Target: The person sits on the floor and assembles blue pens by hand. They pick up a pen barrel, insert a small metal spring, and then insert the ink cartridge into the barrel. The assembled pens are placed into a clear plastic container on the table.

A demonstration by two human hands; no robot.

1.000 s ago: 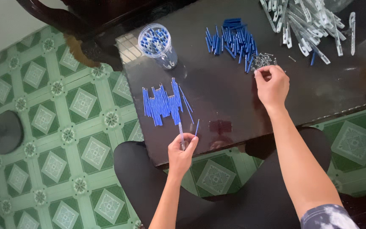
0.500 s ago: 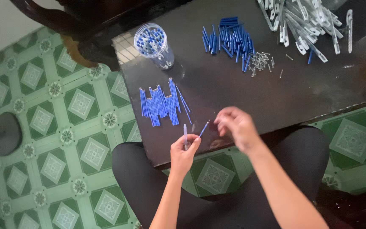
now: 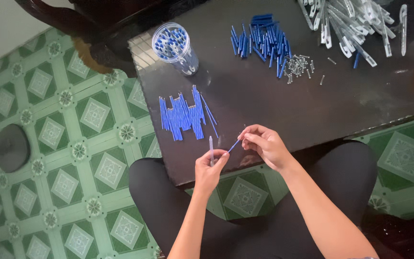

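Blue and thin, a pen refill (image 3: 233, 146) is pinched in the closed grip of the right hand (image 3: 264, 145), its long axis slanted, the free end pointing down-left toward a clear pen barrel (image 3: 211, 148). That barrel is held upright in the closed grip of the left hand (image 3: 209, 168), above the dark worktop's (image 3: 264, 105) near edge. More blue refills (image 3: 183, 117) are laid just beyond.

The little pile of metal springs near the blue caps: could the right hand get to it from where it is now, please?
Probably yes. The tabletop between the right hand and the springs lies bare, though the fingers already pinch a thin blue refill, so they are not free.
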